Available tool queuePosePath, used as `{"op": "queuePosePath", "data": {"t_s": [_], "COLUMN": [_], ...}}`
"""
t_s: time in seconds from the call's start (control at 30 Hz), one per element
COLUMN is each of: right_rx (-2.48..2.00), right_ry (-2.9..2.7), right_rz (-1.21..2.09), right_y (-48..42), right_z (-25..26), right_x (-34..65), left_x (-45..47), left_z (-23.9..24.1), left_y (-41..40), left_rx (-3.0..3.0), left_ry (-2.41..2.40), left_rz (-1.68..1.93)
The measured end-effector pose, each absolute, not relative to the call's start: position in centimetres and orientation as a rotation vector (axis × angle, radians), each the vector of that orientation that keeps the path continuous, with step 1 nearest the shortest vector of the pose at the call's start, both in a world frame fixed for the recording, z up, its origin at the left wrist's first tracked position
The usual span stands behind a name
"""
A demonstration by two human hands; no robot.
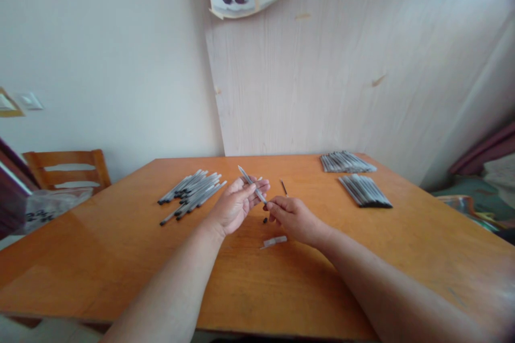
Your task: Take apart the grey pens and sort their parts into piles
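A pen (250,182) with a clear grey barrel slants between my two hands, its pointed end up and to the left. My left hand (235,204) pinches the barrel between thumb and fingers, palm turned up. At the pen's dark lower end, my right hand (290,216) closes its fingertips; exactly what they grip there is partly hidden. Just below the right fingertips lies a small black plug (265,220). Closer to me on the table is a clear pen cap (275,241). Behind the right hand rests a thin dark stick, perhaps a refill (284,187).
A loose heap of pens (197,193) with black ends lies left on the wooden table (161,273). To the right are a neat row of pens (365,191) and, farther back, another bundle of pens (346,162). A wooden chair (68,159) stands beyond the left edge.
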State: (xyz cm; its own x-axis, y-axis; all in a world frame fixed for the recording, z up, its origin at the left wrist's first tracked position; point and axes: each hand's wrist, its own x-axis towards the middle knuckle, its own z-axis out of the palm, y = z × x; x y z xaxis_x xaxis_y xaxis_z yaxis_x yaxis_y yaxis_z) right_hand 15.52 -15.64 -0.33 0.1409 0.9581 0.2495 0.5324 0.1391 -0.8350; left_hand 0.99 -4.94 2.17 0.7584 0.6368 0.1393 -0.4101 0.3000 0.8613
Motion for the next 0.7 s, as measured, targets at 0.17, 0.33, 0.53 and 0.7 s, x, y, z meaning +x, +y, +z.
{"op": "queuePosePath", "data": {"t_s": [0.17,0.33,0.53,0.7], "right_rx": [-1.469,-1.464,-1.466,-1.518], "right_ry": [-1.380,-1.355,-1.330,-1.371], "right_rz": [0.738,0.728,0.664,0.570], "right_y": [-15.82,-15.81,-15.57,-15.63], "right_z": [0.07,0.13,-0.42,-0.29], "right_x": [15.39,15.54,15.66,15.59], "left_x": [0.98,1.12,1.28,1.32], "left_z": [2.31,2.21,1.99,2.07], "left_y": [-5.31,-5.34,-5.20,-5.33], "left_rx": [1.100,1.130,1.143,1.190], "left_ry": [0.244,0.271,0.313,0.359], "left_rz": [0.654,0.663,0.690,0.726]}}
